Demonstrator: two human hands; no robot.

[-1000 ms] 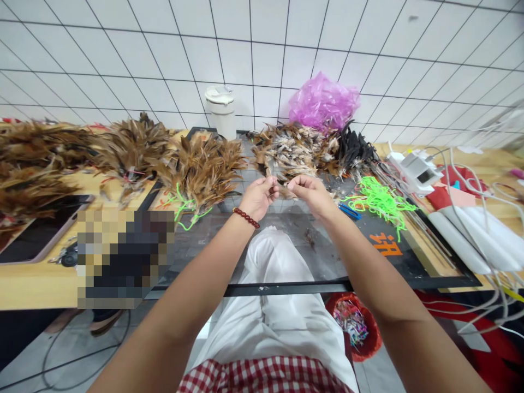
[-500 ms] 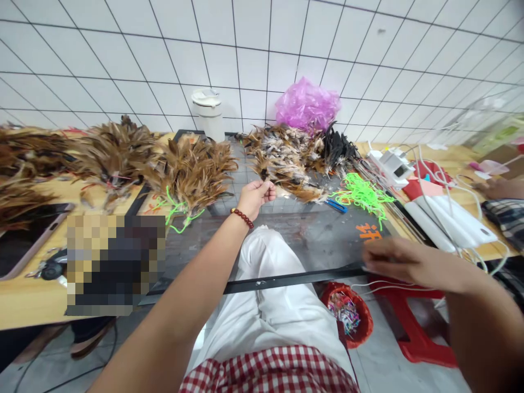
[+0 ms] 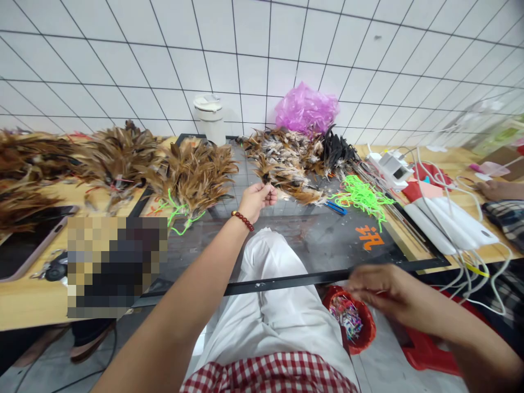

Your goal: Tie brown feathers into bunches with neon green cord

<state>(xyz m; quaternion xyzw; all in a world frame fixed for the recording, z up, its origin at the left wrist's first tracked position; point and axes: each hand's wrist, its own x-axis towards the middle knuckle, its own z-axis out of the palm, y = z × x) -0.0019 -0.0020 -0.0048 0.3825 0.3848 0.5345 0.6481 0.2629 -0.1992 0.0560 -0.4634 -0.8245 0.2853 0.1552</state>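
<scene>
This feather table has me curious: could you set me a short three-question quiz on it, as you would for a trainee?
1. True or false: the beaded bracelet is on the wrist of the left hand.

2. Which of these is nearest in the picture to the right hand?
A) the cup
B) the bin
C) the phone

3. Fill the gap: the plastic bag behind the feathers is ____ in colour.

Key:
1. True.
2. B; the blurred fingers show right at its edge.
3. Purple (pinkish).
</scene>
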